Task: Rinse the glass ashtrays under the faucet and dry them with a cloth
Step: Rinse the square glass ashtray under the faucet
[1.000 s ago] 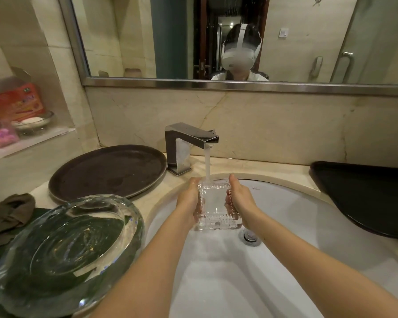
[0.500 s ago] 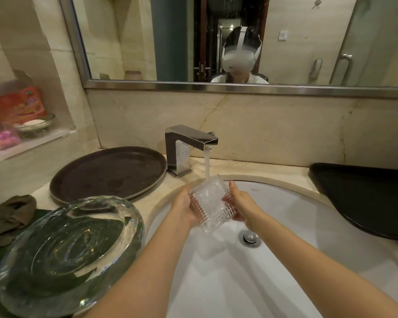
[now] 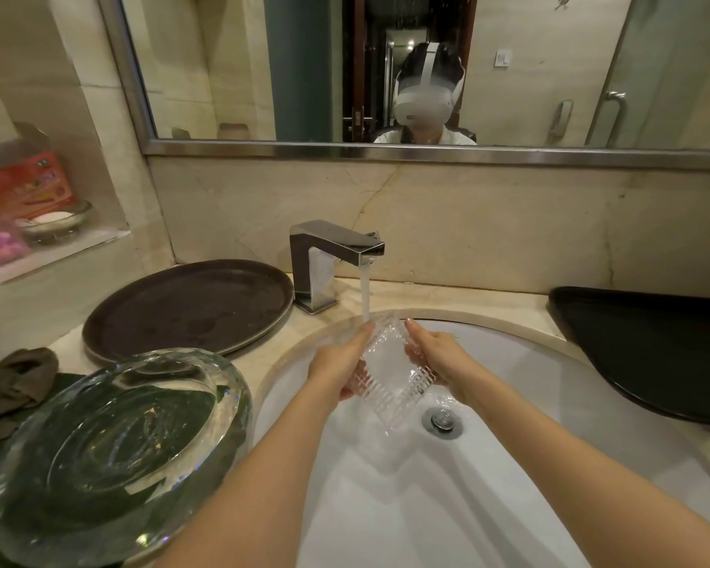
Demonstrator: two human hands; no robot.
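Observation:
A square cut-glass ashtray [image 3: 390, 371] is held over the white sink basin [image 3: 529, 403], turned corner-up like a diamond. My left hand [image 3: 337, 362] grips its left edge and my right hand [image 3: 435, 354] grips its right edge. Water runs from the chrome faucet [image 3: 328, 260] onto the ashtray's top corner. A large round glass ashtray [image 3: 107, 448] sits on the counter at the left, on a dark green mat. A brownish cloth [image 3: 13, 387] lies crumpled beside it at the far left.
A round dark tray [image 3: 189, 309] lies on the counter left of the faucet. A black tray [image 3: 648, 350] sits right of the basin. The drain [image 3: 441, 420] is below the ashtray. A wall niche at the left holds a red box [image 3: 21, 182] and a small dish.
The square ashtray has been rotated in my hands from flat-on to a corner-up, diamond tilt under the stream. Both hands stayed on its sides.

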